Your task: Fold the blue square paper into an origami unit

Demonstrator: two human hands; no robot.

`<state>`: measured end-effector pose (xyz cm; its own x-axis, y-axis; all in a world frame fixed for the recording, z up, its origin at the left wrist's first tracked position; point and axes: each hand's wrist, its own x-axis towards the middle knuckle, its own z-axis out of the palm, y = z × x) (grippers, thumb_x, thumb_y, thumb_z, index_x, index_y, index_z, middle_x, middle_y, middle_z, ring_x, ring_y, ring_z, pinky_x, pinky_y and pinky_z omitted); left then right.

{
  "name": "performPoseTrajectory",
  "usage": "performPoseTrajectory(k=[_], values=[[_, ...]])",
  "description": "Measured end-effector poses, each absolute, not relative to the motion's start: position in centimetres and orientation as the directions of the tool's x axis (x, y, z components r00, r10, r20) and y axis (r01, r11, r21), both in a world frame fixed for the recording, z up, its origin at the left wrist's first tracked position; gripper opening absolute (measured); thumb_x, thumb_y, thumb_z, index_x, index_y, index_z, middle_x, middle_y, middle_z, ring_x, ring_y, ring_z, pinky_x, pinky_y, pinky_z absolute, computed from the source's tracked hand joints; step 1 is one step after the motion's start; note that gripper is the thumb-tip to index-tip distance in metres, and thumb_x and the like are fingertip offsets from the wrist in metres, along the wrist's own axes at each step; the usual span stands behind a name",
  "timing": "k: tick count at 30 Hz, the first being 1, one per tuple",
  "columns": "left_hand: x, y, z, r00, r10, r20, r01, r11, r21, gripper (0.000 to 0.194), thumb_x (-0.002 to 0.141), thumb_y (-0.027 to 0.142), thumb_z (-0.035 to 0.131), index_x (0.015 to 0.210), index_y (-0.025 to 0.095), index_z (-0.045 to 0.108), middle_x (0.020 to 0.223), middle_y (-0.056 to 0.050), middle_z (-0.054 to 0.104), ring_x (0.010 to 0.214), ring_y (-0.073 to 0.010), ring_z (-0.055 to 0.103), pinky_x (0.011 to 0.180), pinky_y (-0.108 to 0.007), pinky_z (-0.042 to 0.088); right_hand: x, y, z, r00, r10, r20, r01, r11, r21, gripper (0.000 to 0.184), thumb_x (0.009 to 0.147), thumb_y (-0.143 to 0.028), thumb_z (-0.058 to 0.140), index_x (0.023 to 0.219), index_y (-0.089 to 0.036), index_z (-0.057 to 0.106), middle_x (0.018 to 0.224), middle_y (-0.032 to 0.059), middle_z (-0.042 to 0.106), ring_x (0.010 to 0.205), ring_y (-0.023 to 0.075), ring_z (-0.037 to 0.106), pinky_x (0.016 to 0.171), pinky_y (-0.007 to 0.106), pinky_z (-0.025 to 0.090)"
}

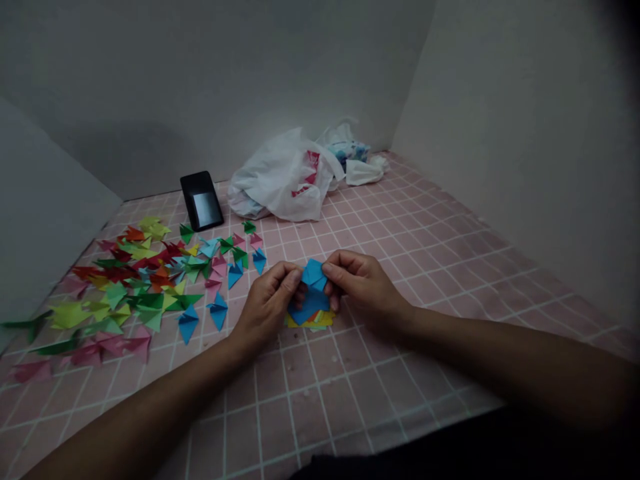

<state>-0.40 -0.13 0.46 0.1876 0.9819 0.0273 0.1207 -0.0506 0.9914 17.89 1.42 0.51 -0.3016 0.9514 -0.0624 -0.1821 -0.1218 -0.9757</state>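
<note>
— Blue paper (313, 288), half folded: who has hold of it?

— Both hands. The left hand (267, 303) pinches its near-left edge between thumb and fingertips, and the right hand (357, 280) pinches the top corner from the other side. Each grip is closed on the sheet, fingers curled tight, and the paper sits just above the tabletop (380, 227).

— Anything under the grip?

— A small stack of paper squares (313, 321), yellow on top with orange and green edges showing, lies directly below the blue sheet. I cannot tell whether the sheet touches it.

— And beyond that?

— Just left of the left hand lie a few blue folded triangles (219, 311), apart from each other. Farther left spreads a big scatter of folded pieces (135, 280) in green, red, yellow, pink and orange, many overlapping. Beyond the grip, toward the back wall, a dark phone (201, 200) stands tilted, and to its right a white plastic bag (285, 177) slumps with a tissue pack (353, 152) behind it. The pink tiled surface to the right of the right hand carries only grid lines.
</note>
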Motion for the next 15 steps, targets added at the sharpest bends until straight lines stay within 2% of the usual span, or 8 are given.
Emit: performPoseTrajectory(k=[2, 5, 7, 9, 12, 15], values=[[-0.75, 0.06, 0.27, 0.139, 0.97, 0.199, 0.216, -0.226, 0.95, 0.022, 0.092, 0.039, 0.067, 0.103, 0.02, 0.065, 0.094, -0.003, 0.065, 0.079, -0.0152, 0.062, 0.07, -0.026, 0.052, 17.98, 1.6, 0.43, -0.295, 0.952, -0.084, -0.248, -0.162, -0.955, 0.031, 0.083, -0.041, 0.074, 0.072, -0.019, 0.056, 0.059, -0.004, 0.063, 0.042, 0.0083, 0.056, 0.043, 0.021, 0.045], [-1.2, 0.22, 0.11, 0.202, 0.862, 0.464, 0.41, -0.505, 0.76, 0.034, 0.084, 0.026, 0.076, 0.116, 0.024, 0.067, 0.12, -0.008, 0.064, 0.103, -0.0216, 0.063, 0.083, -0.033, 0.055, 17.96, 1.56, 0.31, -0.363, 0.921, -0.139, -0.321, -0.264, -0.91, 0.031, 0.082, -0.037, 0.075, 0.068, -0.018, 0.056, 0.055, -0.0041, 0.062, 0.04, 0.0075, 0.054, 0.042, 0.019, 0.043], [-1.35, 0.15, 0.2, 0.284, 0.788, 0.547, 0.48, -0.61, 0.63, 0.025, 0.087, 0.021, 0.069, 0.112, 0.025, 0.071, 0.119, -0.009, 0.067, 0.109, -0.024, 0.063, 0.089, -0.037, 0.054, 17.88, 1.4, 0.22, -0.437, 0.882, -0.177, -0.327, -0.338, -0.883, 0.031, 0.082, -0.037, 0.076, 0.068, -0.018, 0.056, 0.055, -0.004, 0.062, 0.039, 0.0067, 0.052, 0.041, 0.019, 0.041], [-1.37, -0.01, 0.4, 0.325, 0.754, 0.571, 0.49, -0.651, 0.58, 0.016, 0.091, 0.019, 0.063, 0.1, 0.025, 0.075, 0.107, -0.008, 0.072, 0.101, -0.0227, 0.066, 0.09, -0.037, 0.054, 17.82, 1.3, 0.13, -0.498, 0.844, -0.2, -0.3, -0.384, -0.873, 0.032, 0.083, -0.039, 0.075, 0.068, -0.017, 0.056, 0.055, -0.0038, 0.062, 0.038, 0.0064, 0.051, 0.041, 0.018, 0.04], [-1.17, -0.28, 0.66, 0.236, 0.816, 0.528, 0.461, -0.572, 0.678, 0.01, 0.091, 0.022, 0.067, 0.085, 0.022, 0.074, 0.086, -0.005, 0.072, 0.082, -0.0192, 0.065, 0.08, -0.032, 0.052, 17.83, 1.43, 0.02, -0.493, 0.854, -0.167, -0.249, -0.322, -0.913, 0.037, 0.087, -0.048, 0.07, 0.072, -0.017, 0.058, 0.059, -0.0032, 0.062, 0.041, 0.0075, 0.054, 0.043, 0.02, 0.042], [-0.77, -0.48, 0.63, 0.063, 0.946, 0.317, 0.323, -0.32, 0.891, 0.012, 0.087, 0.028, 0.072, 0.078, 0.02, 0.071, 0.075, -0.002, 0.067, 0.071, -0.0164, 0.06, 0.068, -0.028, 0.049, 17.88, 1.63, 0.04, -0.427, 0.9, -0.087, -0.199, -0.187, -0.962, 0.034, 0.087, -0.05, 0.072, 0.083, -0.019, 0.06, 0.067, -0.0036, 0.064, 0.048, 0.0084, 0.057, 0.047, 0.02, 0.044]])
